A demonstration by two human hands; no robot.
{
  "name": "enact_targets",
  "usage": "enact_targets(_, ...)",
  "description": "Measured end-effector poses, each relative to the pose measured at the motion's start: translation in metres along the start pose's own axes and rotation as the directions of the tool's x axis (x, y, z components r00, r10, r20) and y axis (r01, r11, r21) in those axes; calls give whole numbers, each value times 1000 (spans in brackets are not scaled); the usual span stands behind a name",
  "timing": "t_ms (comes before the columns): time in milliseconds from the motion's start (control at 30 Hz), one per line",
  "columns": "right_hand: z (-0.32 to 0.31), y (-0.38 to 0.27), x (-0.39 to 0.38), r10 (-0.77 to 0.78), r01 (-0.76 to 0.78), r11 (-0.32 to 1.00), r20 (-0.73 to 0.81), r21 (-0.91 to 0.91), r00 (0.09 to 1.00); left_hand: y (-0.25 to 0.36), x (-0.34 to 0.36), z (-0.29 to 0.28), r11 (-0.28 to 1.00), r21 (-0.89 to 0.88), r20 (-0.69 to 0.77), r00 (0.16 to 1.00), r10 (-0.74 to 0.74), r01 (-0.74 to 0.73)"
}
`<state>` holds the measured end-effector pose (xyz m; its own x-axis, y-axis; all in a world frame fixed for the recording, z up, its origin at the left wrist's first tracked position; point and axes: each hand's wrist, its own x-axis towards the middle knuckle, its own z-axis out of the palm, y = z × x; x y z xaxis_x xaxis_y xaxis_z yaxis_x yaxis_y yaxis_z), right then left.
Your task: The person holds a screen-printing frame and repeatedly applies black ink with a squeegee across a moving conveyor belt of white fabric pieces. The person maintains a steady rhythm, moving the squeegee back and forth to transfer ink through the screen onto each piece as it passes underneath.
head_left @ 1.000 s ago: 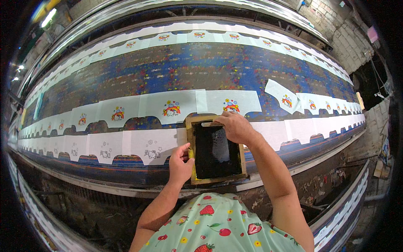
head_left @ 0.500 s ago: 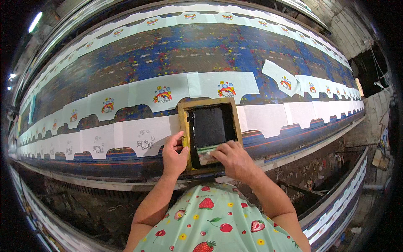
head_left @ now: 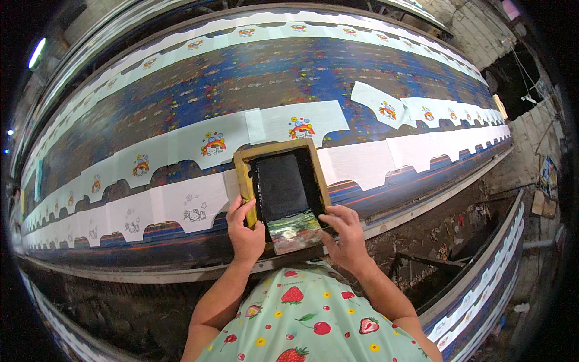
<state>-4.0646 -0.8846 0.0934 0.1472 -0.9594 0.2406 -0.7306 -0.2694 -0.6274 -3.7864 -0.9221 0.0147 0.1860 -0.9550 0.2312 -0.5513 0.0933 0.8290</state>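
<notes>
A wooden screen-printing frame with black ink on its mesh rests over the near row of white fabric pieces. My left hand grips its left rail, fingers on the wood and thumb at the inner side. A flat, ink-smeared squeegee leans at the frame's near end, not gripped by either hand. My right hand is at the near right corner, fingers bent onto the right rail and thumb close to the squeegee's edge. Left of the frame, a white fabric piece carries a black outline print.
Plain white fabric pieces continue rightward along the long printing table. Behind them lie pieces with coloured rainbow prints, one of them askew. The table's near rail runs before me; another rack stands lower right.
My right hand has let go of the squeegee and moved to the frame's right rail. The squeegee now lies back against the near end. The whole view has shifted slightly.
</notes>
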Motion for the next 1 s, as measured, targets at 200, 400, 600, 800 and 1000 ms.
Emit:
enact_targets(200,-8,34,-17,174,-186,899,66,398,983,24,4,5,997,-44,-9,998,-70,69)
enact_targets(400,-45,79,-21,135,-133,919,20,372,991,62,5,62,993,-118,-38,999,-6,1)
enact_targets(600,-109,161,-33,162,-146,923,-15,356,987,110,-10,162,992,-118,-79,996,33,-42)
enact_targets(800,-156,221,-41,156,-148,926,5,348,988,140,-24,227,992,-123,-72,997,2,-11)
enact_targets(1000,-172,225,-30,-155,156,984,-13,83,988,152,-27,244,990,-128,-49,996,-70,64)
